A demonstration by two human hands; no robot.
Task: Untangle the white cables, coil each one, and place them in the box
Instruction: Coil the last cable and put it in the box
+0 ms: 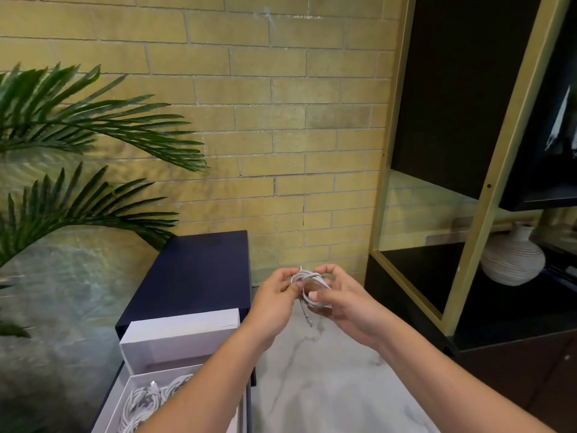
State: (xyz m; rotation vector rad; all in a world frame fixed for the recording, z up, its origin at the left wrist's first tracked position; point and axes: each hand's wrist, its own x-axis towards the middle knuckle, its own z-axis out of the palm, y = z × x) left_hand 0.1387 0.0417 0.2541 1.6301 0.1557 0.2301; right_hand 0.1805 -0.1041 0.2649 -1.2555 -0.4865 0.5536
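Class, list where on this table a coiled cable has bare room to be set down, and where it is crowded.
Free: the white marble tabletop between the dark blue box and the black shelf unit. That box's flat top is also bare. Crowded: the open white cardboard box, holding coiled white cables.

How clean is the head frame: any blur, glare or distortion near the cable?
Head view: the white cable and the left hand and right hand gripping it are fairly sharp; the shelf frame leans and bows from wide-angle distortion; the area under the plant at left is smeared; light is soft, with no hard shadows on the marble table.
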